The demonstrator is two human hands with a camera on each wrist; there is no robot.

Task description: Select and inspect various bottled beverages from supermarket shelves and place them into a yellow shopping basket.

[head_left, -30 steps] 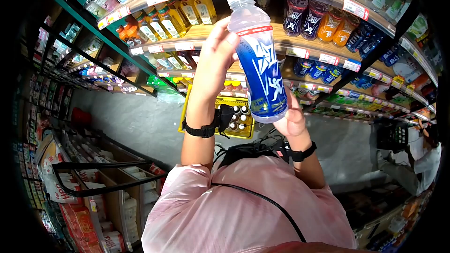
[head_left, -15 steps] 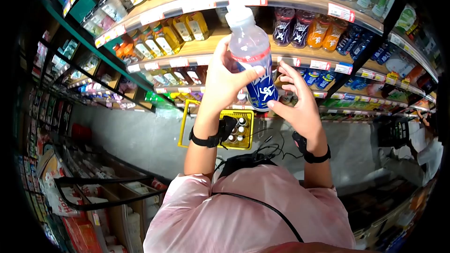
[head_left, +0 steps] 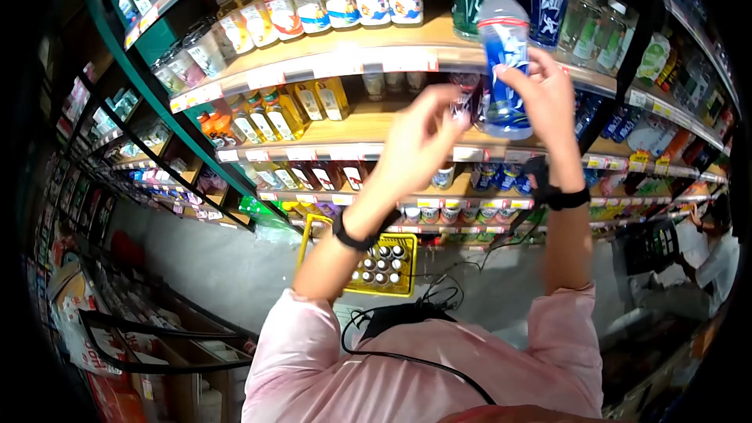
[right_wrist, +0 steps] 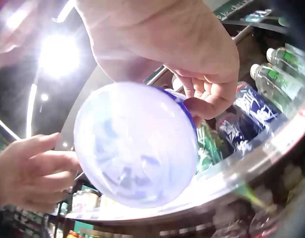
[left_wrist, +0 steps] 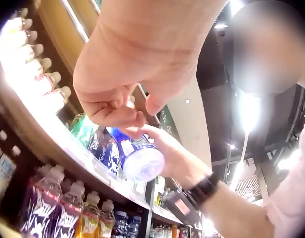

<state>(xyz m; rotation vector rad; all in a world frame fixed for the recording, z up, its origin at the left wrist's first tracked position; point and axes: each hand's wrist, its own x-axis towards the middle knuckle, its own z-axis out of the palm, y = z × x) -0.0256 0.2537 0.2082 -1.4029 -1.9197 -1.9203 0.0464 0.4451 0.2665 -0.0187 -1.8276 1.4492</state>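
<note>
Mind the long wooden shelf (head_left: 313,45), tbh. Got the clear plastic bottle with blue-and-white label (head_left: 509,110) near upright in front of it, pinched in the right hand (head_left: 550,102); keep that snug. Nothing in the left hand (head_left: 415,149), loosely bent, handy for steadying.

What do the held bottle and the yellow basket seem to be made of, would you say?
The bottle looks like smooth, glossy plastic: light passes through its base. The basket seems moulded plastic, evenly yellow and fairly smooth, though painted metal is possible.
</note>
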